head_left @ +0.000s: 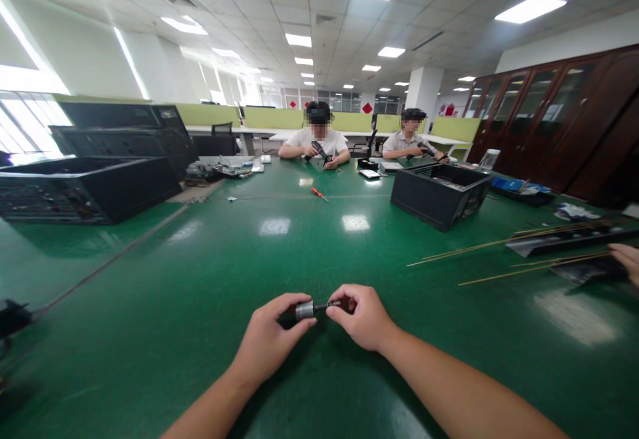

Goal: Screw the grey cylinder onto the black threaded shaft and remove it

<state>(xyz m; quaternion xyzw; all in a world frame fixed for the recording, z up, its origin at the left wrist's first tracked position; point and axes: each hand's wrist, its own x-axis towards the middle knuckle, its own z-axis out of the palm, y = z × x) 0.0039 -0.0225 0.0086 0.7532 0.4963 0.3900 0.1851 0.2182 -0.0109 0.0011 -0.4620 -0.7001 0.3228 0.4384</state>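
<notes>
My left hand (272, 336) is closed around a silver-and-dark cylindrical tool (304, 310) with a thin shaft pointing right. Most of its dark rear end is hidden by the palm, so its exact kind cannot be told. At the shaft's tip, the thumb and fingers of my right hand (360, 316) pinch the narrow metal end. Both hands are just above the green tabletop (319, 253) near its front. Farther up the table lies an orange screwdriver (319, 193), touched by neither hand.
Black computer cases stand at the left (114, 186) and the right (439, 193). Thin brass-coloured rods (459, 253) lie at the right, near another person's hand (626, 259). Two people (304, 143) (399, 145) sit across the table holding dark tools. Loose electronic parts (214, 169) lie at the back left.
</notes>
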